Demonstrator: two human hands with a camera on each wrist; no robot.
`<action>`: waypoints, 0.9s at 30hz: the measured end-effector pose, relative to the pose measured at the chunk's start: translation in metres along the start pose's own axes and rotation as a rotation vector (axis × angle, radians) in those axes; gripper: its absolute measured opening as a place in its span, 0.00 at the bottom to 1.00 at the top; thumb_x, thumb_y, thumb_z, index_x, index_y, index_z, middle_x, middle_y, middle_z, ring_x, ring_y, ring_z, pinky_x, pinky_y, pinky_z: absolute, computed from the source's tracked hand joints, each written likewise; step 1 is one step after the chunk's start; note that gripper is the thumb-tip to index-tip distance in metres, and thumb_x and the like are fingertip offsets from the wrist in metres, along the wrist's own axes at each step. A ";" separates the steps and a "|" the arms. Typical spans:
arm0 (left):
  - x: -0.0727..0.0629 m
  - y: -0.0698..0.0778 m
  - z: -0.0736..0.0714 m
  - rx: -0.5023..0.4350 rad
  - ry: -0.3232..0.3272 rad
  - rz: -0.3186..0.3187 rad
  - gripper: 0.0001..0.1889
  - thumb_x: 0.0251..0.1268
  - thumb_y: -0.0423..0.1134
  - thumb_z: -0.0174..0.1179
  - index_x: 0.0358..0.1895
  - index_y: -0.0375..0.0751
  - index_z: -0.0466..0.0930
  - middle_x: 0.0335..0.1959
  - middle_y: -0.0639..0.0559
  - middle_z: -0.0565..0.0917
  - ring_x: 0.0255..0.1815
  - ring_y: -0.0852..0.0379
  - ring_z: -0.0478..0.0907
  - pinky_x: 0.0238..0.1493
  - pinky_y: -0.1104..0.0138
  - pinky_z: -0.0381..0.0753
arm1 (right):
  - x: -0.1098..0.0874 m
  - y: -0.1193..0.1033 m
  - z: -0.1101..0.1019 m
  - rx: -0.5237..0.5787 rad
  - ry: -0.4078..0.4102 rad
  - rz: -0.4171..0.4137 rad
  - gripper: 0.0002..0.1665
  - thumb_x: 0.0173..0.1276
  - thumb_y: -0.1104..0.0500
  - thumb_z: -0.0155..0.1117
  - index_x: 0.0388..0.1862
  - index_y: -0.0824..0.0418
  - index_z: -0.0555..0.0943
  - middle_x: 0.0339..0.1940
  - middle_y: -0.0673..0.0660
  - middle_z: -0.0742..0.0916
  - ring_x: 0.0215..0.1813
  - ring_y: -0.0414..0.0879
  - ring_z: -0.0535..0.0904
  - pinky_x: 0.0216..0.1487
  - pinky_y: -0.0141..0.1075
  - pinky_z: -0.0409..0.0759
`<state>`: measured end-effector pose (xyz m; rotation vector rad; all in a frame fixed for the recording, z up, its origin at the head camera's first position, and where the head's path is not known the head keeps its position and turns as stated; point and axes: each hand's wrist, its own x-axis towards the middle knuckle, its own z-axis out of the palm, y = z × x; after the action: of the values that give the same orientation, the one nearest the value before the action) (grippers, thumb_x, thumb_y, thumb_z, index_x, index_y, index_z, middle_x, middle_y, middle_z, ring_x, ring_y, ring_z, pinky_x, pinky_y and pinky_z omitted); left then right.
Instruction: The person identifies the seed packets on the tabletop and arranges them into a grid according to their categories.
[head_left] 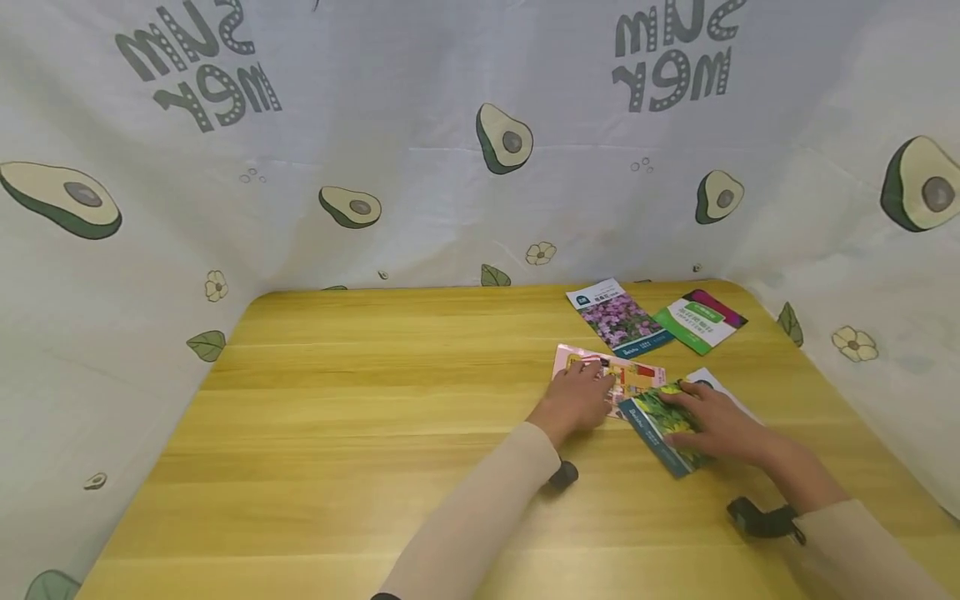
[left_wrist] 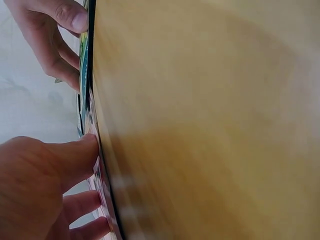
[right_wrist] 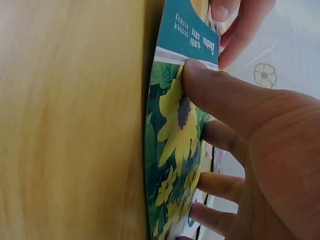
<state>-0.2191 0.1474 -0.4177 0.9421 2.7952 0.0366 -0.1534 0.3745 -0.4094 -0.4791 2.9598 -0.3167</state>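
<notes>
A seed packet with yellow flowers (head_left: 660, 419) lies on the table, its corner over a pink packet (head_left: 636, 377). My right hand (head_left: 716, 423) rests on the yellow-flower packet. In the right wrist view, the thumb (right_wrist: 220, 90) and spread fingers touch its printed face. My left hand (head_left: 576, 398) lies on the left part of the pink packet and covers some of it. The left wrist view has the left thumb (left_wrist: 75, 157) and fingertips against that packet's face, apart from each other. Both packets look flat on the wood.
Behind the hands lie a purple-flower packet (head_left: 618, 321) and a green-and-white packet (head_left: 701, 321), their edges meeting. The wooden table (head_left: 337, 433) extends left. A white curtain with avocado prints (head_left: 420, 125) hangs around the back and sides.
</notes>
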 end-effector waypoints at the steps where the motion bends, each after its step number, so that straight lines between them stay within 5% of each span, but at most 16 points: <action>1: -0.001 -0.001 -0.001 0.001 0.001 0.004 0.27 0.77 0.57 0.45 0.76 0.66 0.60 0.79 0.63 0.59 0.80 0.58 0.56 0.76 0.63 0.66 | 0.001 0.000 0.000 -0.008 0.001 -0.005 0.41 0.58 0.45 0.73 0.64 0.68 0.75 0.63 0.82 0.73 0.62 0.79 0.70 0.58 0.69 0.72; 19: -0.008 -0.031 -0.011 0.117 -0.025 0.037 0.26 0.77 0.54 0.43 0.76 0.70 0.59 0.79 0.63 0.58 0.80 0.57 0.56 0.77 0.58 0.63 | 0.008 0.003 0.002 -0.023 0.021 -0.045 0.41 0.58 0.45 0.73 0.64 0.68 0.76 0.63 0.81 0.73 0.61 0.79 0.70 0.59 0.69 0.71; 24: -0.006 -0.029 -0.009 0.116 -0.042 0.077 0.28 0.76 0.49 0.47 0.76 0.76 0.55 0.81 0.62 0.55 0.79 0.56 0.58 0.71 0.62 0.71 | 0.004 0.005 0.002 -0.031 0.007 -0.026 0.41 0.57 0.45 0.74 0.63 0.68 0.76 0.63 0.82 0.73 0.61 0.79 0.70 0.56 0.69 0.72; 27: -0.006 -0.029 -0.007 0.085 -0.004 0.086 0.28 0.73 0.44 0.53 0.73 0.74 0.63 0.79 0.61 0.61 0.76 0.58 0.64 0.68 0.66 0.74 | 0.004 0.003 0.001 -0.028 0.006 -0.026 0.41 0.57 0.45 0.74 0.63 0.67 0.76 0.62 0.81 0.74 0.60 0.79 0.71 0.55 0.69 0.73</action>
<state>-0.2335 0.1209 -0.4127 1.0809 2.7702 -0.0731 -0.1579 0.3762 -0.4116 -0.5208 2.9698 -0.2804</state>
